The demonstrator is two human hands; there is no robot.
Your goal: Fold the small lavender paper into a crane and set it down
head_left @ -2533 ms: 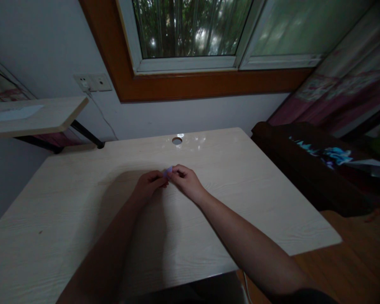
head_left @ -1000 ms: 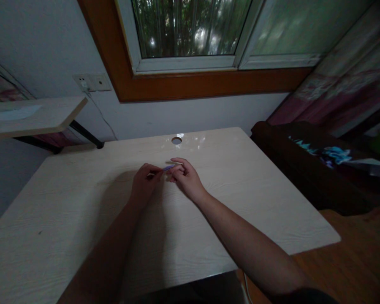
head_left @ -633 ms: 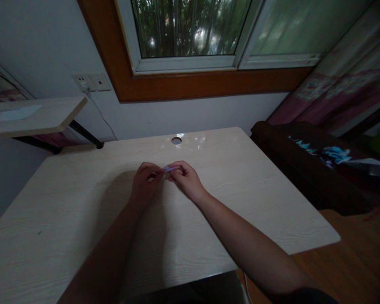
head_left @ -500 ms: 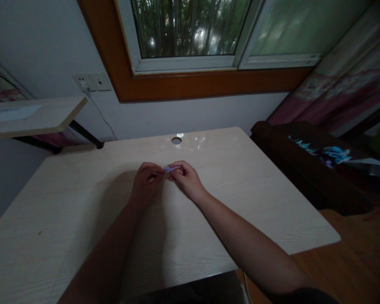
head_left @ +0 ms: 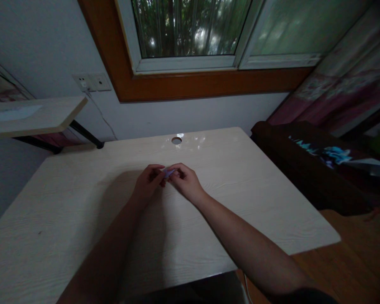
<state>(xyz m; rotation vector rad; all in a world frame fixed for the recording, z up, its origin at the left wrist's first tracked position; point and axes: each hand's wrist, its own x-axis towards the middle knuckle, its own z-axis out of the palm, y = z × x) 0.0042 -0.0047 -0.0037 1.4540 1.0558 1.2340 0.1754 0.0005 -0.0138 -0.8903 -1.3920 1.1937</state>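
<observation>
Between my fingertips is a small pale purple piece [head_left: 168, 173], thin and folded-looking, perhaps paper; its full shape is hidden by my fingers. My left hand [head_left: 148, 180] pinches its left side, thumb toward me. From the other side, my right hand [head_left: 185, 179] grips the right part between thumb and curled fingers. Both hands are close together over the middle of a pale wood-grain table [head_left: 240, 181]. I cannot tell whether the piece touches the tabletop.
A round cable hole [head_left: 176, 140] lies near the table's back edge. At left stands a raised shelf [head_left: 50, 118] on black legs, with a white sheet [head_left: 14, 113] on it. A wall socket [head_left: 91, 82] holds a plugged-in cord. Dark brown furniture [head_left: 291, 164] is at the right.
My left fingers have shifted slightly right and closer to my right hand. The purple piece has turned a little and shows at a different angle. Both forearms are almost unchanged.
</observation>
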